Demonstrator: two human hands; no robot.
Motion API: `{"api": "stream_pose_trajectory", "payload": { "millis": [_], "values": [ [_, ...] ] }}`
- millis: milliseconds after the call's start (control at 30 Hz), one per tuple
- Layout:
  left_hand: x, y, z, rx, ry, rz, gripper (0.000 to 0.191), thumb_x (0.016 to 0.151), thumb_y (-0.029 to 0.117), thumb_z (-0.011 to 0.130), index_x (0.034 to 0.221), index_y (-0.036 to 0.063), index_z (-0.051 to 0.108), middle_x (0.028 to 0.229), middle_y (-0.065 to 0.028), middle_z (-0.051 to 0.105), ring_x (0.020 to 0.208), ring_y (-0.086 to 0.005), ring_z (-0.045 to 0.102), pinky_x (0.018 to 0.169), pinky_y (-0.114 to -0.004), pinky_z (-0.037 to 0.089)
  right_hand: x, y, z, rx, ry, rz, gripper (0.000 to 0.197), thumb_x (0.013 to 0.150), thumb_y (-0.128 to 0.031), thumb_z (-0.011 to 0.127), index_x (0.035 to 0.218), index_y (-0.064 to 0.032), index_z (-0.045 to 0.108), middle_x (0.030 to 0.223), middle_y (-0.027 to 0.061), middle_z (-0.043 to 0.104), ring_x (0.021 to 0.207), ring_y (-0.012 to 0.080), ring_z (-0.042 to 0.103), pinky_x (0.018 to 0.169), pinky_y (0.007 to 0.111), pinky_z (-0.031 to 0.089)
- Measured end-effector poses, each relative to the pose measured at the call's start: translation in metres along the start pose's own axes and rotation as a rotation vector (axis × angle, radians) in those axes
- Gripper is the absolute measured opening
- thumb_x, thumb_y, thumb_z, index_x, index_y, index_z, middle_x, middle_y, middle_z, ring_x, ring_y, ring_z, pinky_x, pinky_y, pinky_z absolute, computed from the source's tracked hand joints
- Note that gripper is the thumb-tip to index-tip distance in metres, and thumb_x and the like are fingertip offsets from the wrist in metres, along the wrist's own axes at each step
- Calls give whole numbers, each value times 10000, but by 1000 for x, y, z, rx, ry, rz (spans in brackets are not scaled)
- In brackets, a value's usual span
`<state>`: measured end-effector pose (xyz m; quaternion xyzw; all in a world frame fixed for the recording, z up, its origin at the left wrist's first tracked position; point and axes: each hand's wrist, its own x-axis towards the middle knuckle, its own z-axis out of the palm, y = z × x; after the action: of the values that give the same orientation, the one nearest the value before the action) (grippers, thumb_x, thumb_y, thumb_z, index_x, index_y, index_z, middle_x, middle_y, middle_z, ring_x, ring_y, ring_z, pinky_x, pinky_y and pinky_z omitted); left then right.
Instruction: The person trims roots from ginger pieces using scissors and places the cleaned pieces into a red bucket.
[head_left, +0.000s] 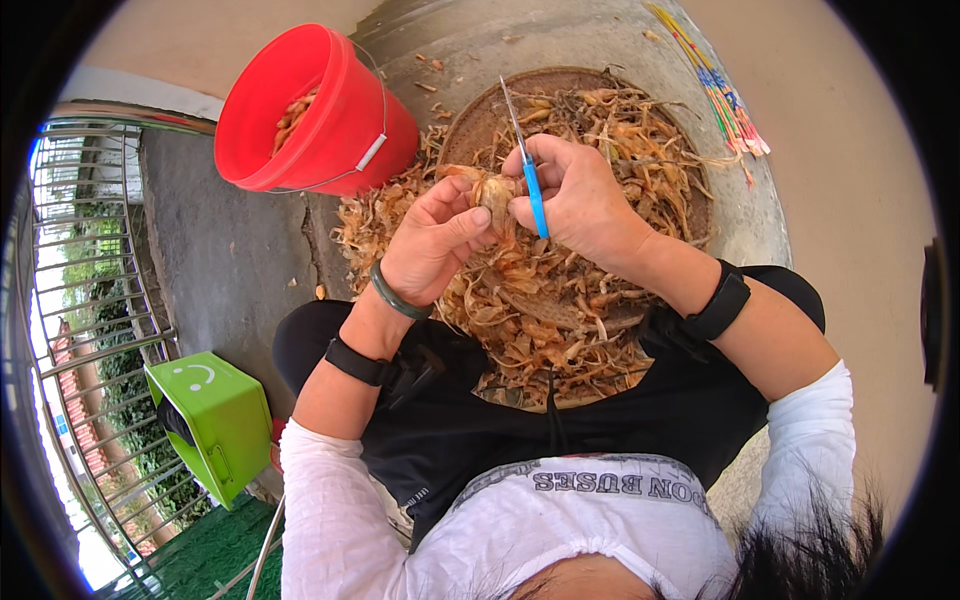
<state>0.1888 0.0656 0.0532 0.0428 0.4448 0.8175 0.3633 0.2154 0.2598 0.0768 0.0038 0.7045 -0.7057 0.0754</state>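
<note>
My left hand (450, 236) pinches a papery, dry-skinned bulb (495, 196), probably a shallot or onion, between thumb and fingers. My right hand (581, 199) touches the bulb's right side with its fingertips. It also holds scissors with a blue handle (534, 196), whose metal blades point up and away from me. Beneath both hands lies a round woven tray (480, 105) heaped with dried stalks and bulbs (645, 157). Loose papery skins (525, 345) cover its near side and spill between my legs. The bulb's underside is hidden by my fingers.
A red plastic bucket (349, 112) with reddish-brown pieces inside stands beyond my left hand. A green bin (229, 420) is at the lower left, near a metal railing (112, 352). Thin colourful sticks (720, 101) lie by the wall at the upper right. Skins litter the concrete floor.
</note>
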Motion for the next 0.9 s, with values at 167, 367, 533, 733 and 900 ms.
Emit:
{"api": "stream_pose_trajectory", "payload": {
  "millis": [167,367,533,733,900],
  "values": [
    [0,0,1,-54,-19,-64,266,881,57,588,1135,50,508,1033,-33,587,882,-136,592,783,-281,491,-2,-6,-2,-19,-9,21,232,696,-33,632,915,13,570,619,15,540,566,64,478,508,226,386],
    [1,1,15,96,30,-30,278,888,113,595,1138,35,500,1029,-43,603,877,-139,607,771,-289,510,0,-2,-2,-195,-20,-24,233,710,0,606,927,-2,523,702,12,551,619,53,495,559,208,421],
    [3,0,14,370,8,115,255,839,51,651,1053,17,517,955,-48,617,820,-113,610,724,-263,517,-1,1,1,-259,-27,-110,268,713,-7,654,943,14,519,663,15,534,592,57,472,522,226,396],
    [0,1,14,426,54,129,220,843,12,632,1036,-16,528,940,-62,626,804,-108,613,693,-254,524,6,1,-2,-407,16,-190,266,715,-33,674,935,8,531,669,29,543,590,74,475,529,244,405],
    [0,2,17,371,43,71,288,885,36,550,1160,-12,482,938,-66,630,792,-130,625,695,-257,514,6,2,-1,-391,12,-214,283,710,-57,693,934,8,533,668,41,546,591,91,483,539,258,411]
  ]
}}
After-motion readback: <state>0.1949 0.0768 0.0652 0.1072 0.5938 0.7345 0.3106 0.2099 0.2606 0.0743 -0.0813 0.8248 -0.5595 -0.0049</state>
